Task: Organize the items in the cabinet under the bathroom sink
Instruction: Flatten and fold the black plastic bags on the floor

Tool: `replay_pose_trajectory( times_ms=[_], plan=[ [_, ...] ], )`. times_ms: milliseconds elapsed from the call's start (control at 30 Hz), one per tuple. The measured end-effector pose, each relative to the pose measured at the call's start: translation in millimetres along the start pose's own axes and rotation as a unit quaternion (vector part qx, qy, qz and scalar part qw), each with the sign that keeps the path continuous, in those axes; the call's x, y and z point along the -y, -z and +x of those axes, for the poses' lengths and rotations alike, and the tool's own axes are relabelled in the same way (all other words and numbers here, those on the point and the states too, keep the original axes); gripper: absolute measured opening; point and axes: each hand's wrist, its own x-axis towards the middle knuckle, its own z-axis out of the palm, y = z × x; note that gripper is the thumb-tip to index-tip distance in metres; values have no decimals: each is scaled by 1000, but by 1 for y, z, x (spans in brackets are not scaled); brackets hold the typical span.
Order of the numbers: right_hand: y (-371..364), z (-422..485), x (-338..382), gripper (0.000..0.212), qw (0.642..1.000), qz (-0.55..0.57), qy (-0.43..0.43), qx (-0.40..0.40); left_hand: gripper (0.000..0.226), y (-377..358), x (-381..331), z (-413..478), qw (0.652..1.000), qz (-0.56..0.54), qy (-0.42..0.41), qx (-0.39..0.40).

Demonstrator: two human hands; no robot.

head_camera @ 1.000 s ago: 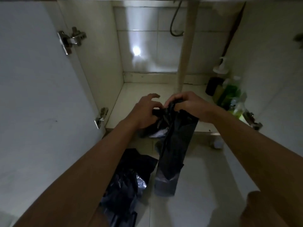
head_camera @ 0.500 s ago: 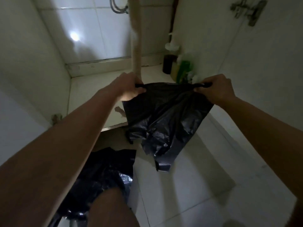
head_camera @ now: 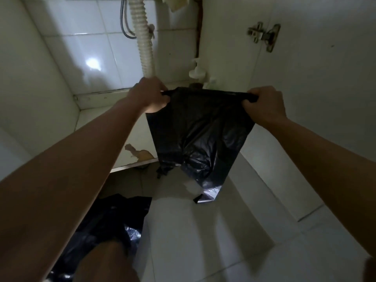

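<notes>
Black bag (head_camera: 199, 139) vertical, mouth uppermost

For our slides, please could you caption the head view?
Left hand and right hand stretch a black trash bag before the cabinet.

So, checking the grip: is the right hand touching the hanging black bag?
Touching. The head view shows the right hand gripping the hanging black bag by its top corner, fingers curled round it.

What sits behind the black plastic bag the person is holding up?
Over the top edge of the black bag, stretched between the left hand and the right hand, a white pump head and a dark cap show. Whatever stands below them is covered.
</notes>
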Motion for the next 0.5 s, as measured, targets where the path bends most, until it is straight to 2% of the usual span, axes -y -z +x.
replay_pose_trajectory(
  times_ms=[67, 133, 167, 233, 300, 367, 433, 500],
  plan=[
    [3, -7, -4, 18, 999, 47, 1, -25, 38, 4, -7, -14, 998, -26, 30, -42],
    [3, -16, -16, 20, 998, 61, -9, 2, 34, 5, -18, -38, 998, -42, 42, -38],
    [1, -19, -26, 22, 998, 51, -15, 45, 31, 5, -25, -54, 997, -47, 53, 9],
    [-3, -29, -39, 19, 982, 6, -47, 185, 29, 2, -36, -80, 980, -50, 92, 171],
    [-6, -41, -50, 9, 923, -59, -68, 374, 23, -13, -39, -101, 934, -28, 167, 315],
    [-15, -57, -62, 7, 842, -134, -73, 518, 22, -40, -40, -120, 893, -20, 222, 391],
    [-26, -79, -71, 20, 769, -189, -97, 602, 18, -72, -43, -142, 858, 5, 226, 461],
    [-43, -107, -86, 44, 701, -230, -116, 665, 12, -110, -53, -173, 813, 33, 226, 535]
  ],
)
